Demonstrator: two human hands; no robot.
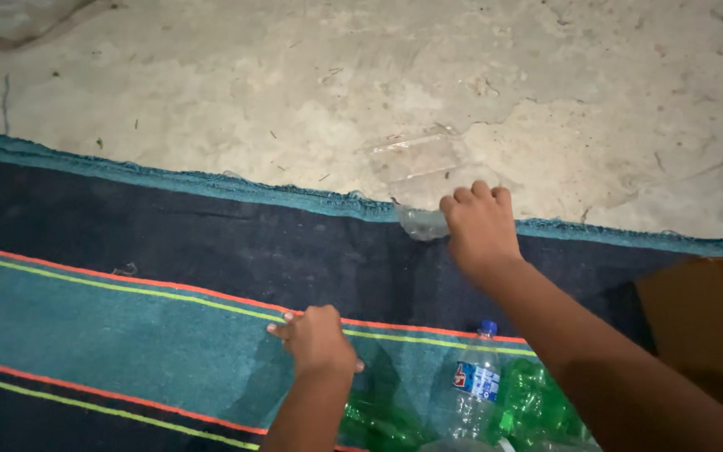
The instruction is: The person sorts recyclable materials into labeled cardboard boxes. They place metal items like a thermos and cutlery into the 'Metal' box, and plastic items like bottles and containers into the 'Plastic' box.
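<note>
— What's closest to you down there?

— Right under my chin, a cluster of plastic bottles lying on the rug: a clear bottle with a blue cap standing between crushed green bottles. A brown cardboard box sits off to my right.

— And your hands?

— They're apart. My left hand is near me, curled on the teal band of the striped rug, fingers bent under; I can't tell whether it grips anything. My right hand is stretched far forward, knuckles up, fingers closed over the near end of a flattened clear plastic bottle.

— Where does that bottle lie?

— Straddling the rug's fringed far edge. Most of it rests on the bare concrete floor; only the near end, by my fingers, reaches the dark border of the rug. Its long axis runs away from me, leaning a little to the left, so the bulk lies beyond my right hand.

— Which hand is nearer to it?

— The right one, touching it. The left is well apart from it, back toward my body and left of the bottle's line.
</note>
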